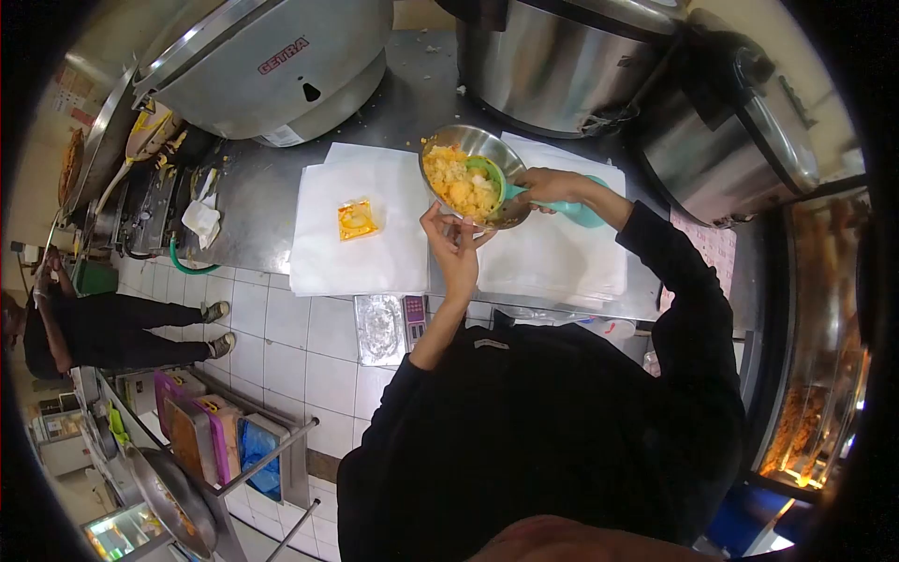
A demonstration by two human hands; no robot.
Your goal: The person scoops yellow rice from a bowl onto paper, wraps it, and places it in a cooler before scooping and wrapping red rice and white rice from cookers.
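Observation:
A steel bowl (pixel 476 140) of yellow rice (pixel 459 183) is tilted toward me over the white paper sheets. My left hand (pixel 452 236) grips the bowl's near rim from below, fingers bent against its side. My right hand (pixel 552 187) is wrapped round the handle of a turquoise rice scoop (pixel 564 206), whose green curved head rests among the rice. To the left, a small orange-and-yellow packet (pixel 357 219) lies flat on the left stack of white paper (pixel 314 253). Another white paper stack (pixel 552 272) lies under the bowl and right hand.
A large grey cooker (pixel 272 75) and steel pots (pixel 562 70) line the steel counter's (pixel 248 206) back. A white cloth (pixel 201 220) lies at left. Below the counter edge is a scale (pixel 381 330). A person (pixel 112 332) stands at far left; a glass food cabinet (pixel 819 375) is at right.

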